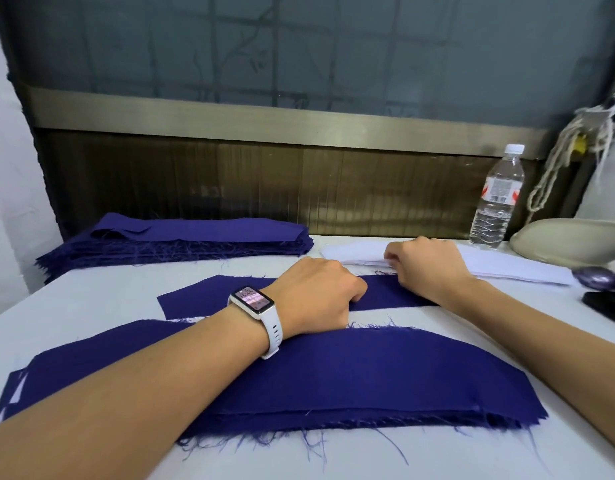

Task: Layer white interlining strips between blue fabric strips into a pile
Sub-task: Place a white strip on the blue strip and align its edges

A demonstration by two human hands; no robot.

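Head view: a person's forearms reach across a white tabletop [74,306] strewn with cut cloth. The left hand [320,296], a white-strapped watch [254,301] on its wrist, rests knuckles-up on a single blue fabric strip [209,296] lying mid-table. Its fingers are curled under. Whether that grip has closed on the cloth cannot be told, as the fingertips are hidden beneath the hand.

The right hand [427,268] sits just beyond the same strip's right end, its curled fingers at the near edge of a flat stack of white interlining strips [524,270]. Here too the grip is masked by the back of the hand, so a pinch on a sheet cannot be confirmed.

Nearest the camera lies the layered pile [368,375], topped by a frayed blue strip, with slivers of white showing at its left end. The left forearm crosses over it. A thick stack of blue strips [202,239] waits at the back left, against a dark panelled wall. At the back right stand a clear water bottle [496,199] and a pale rounded object [572,240], with a knotted cord [555,164] hanging above.
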